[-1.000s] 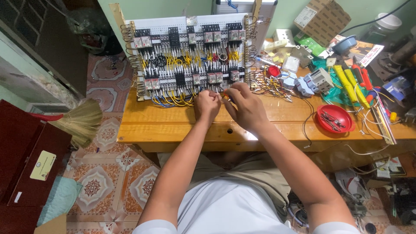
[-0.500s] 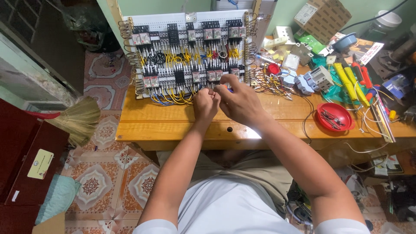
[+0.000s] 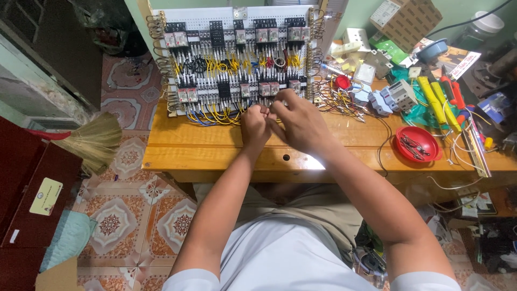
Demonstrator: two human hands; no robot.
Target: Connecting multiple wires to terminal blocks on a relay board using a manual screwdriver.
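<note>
Seated close against the near edge of the wooden workbench (image 3: 215, 156), forearms reaching over it so both hands meet at the panel's lower edge. Left hand (image 3: 254, 125) curled into a tight fist, fingertips pinched together, apparently on a thin wire end; too small to tell for sure. Right hand (image 3: 299, 121) just beside it, touching, fingers bent and pinching at the same spot, likely steadying the same wire. Just beyond, propped tilted on the bench for easy reach, a white relay wiring panel (image 3: 237, 59) with rows of relays and yellow and black wires looping out at its lower edge. Right of the hands, a red dish (image 3: 417, 144) keeping small metal parts together. Farther right, yellow-handled tools (image 3: 436, 99) laid within reach. On the floor at left, a straw broom (image 3: 94, 140).
</note>
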